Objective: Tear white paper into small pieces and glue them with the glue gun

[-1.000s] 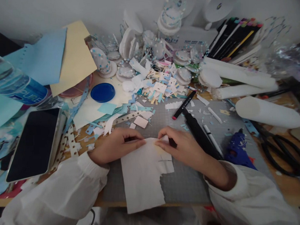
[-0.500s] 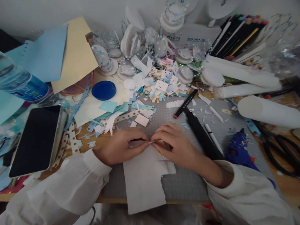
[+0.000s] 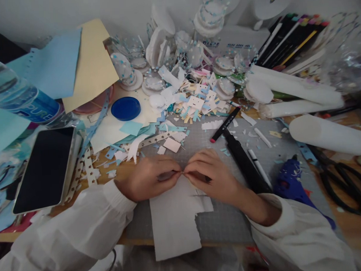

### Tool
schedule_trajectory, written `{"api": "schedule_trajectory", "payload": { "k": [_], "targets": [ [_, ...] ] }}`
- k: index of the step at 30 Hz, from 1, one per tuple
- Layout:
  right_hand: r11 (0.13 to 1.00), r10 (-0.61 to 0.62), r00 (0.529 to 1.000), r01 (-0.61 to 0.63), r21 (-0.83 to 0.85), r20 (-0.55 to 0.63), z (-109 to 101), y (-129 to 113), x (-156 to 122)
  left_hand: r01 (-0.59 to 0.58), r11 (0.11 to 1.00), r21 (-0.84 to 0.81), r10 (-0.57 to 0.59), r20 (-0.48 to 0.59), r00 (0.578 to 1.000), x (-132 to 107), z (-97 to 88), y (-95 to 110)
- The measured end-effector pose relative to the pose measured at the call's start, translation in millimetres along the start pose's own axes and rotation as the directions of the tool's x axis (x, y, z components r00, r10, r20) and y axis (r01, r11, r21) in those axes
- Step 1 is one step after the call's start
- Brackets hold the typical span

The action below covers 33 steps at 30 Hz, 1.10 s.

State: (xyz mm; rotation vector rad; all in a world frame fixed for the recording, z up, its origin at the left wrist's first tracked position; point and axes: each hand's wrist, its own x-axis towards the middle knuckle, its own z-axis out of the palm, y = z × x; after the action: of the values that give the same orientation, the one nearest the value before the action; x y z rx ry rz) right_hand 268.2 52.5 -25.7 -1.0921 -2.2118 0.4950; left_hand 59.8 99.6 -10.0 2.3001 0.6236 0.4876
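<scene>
Left hand (image 3: 149, 178) pinches white paper (image 3: 174, 220) on grey cutting mat (image 3: 222, 223)

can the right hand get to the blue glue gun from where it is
Probably yes: the blue glue gun lies just off the right hand, with only a black tool between, though both hands pinch the white paper.

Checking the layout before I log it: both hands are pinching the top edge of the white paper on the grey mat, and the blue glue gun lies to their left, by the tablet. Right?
Not quite. In the head view the blue glue gun lies on the right, beside the right hand, not by the tablet. The rest holds: the left hand and right hand pinch the white paper's top edge on the grey mat.
</scene>
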Motion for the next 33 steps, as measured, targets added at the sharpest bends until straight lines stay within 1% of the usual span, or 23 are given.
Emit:
{"api": "schedule_trajectory", "payload": {
  "k": [3,6,9,11,14,16,19,21,24,28,33],
  "targets": [
    [0.992,-0.108,0.994,0.107,-0.061,-0.026,-0.1,-0.1,-0.3,0.022,0.999,-0.048,-0.022,0.005,1.0,0.2,-0.1,0.1],
    [0.96,-0.216,0.975,0.203,-0.191,-0.053,-1.2,-3.2,-0.1,0.032,0.991,-0.133,-0.032,0.007,0.999,0.6,-0.7,-0.5],
    [0.943,-0.252,0.965,0.229,-0.24,-0.07,-1.9,-5.4,0.1,0.043,0.977,-0.209,-0.044,0.002,0.999,1.0,-2.1,-1.3],
    [0.962,-0.213,0.972,0.192,-0.194,-0.095,-1.8,-5.0,0.0,0.077,0.965,-0.252,-0.076,0.015,0.997,1.4,-4.1,-1.1],
    [0.998,-0.058,0.993,0.057,-0.015,-0.099,-2.1,-2.7,-0.7,0.13,0.947,-0.294,-0.119,0.055,0.991,1.8,-7.8,0.0],
    [0.993,0.054,0.997,-0.048,0.109,-0.048,-3.4,-1.7,-1.7,0.132,0.951,-0.279,-0.12,0.06,0.991,1.9,-9.5,0.6],
    [0.971,0.143,0.989,-0.148,0.186,0.041,-6.9,-1.3,-3.7,0.107,0.965,-0.24,-0.098,0.046,0.994,1.5,-9.6,0.5],
    [0.968,0.157,0.984,-0.171,0.184,0.09,-9.0,-1.2,-4.8,0.095,0.97,-0.225,-0.089,0.035,0.995,1.0,-8.8,0.2],
    [0.973,0.165,0.978,-0.182,0.143,0.126,-10.2,-0.5,-5.0,0.102,0.973,-0.208,-0.103,0.003,0.995,-0.1,-8.1,0.3],
    [0.961,0.201,0.974,-0.217,0.173,0.11,-8.7,-0.6,-3.0,0.111,0.981,-0.16,-0.108,0.025,0.994,-1.0,-8.4,1.1],
    [0.963,0.178,0.982,-0.187,0.196,0.065,-4.9,-3.3,-2.9,0.042,0.982,-0.182,-0.038,0.026,0.999,-0.5,-7.6,2.8]
  ]
}}
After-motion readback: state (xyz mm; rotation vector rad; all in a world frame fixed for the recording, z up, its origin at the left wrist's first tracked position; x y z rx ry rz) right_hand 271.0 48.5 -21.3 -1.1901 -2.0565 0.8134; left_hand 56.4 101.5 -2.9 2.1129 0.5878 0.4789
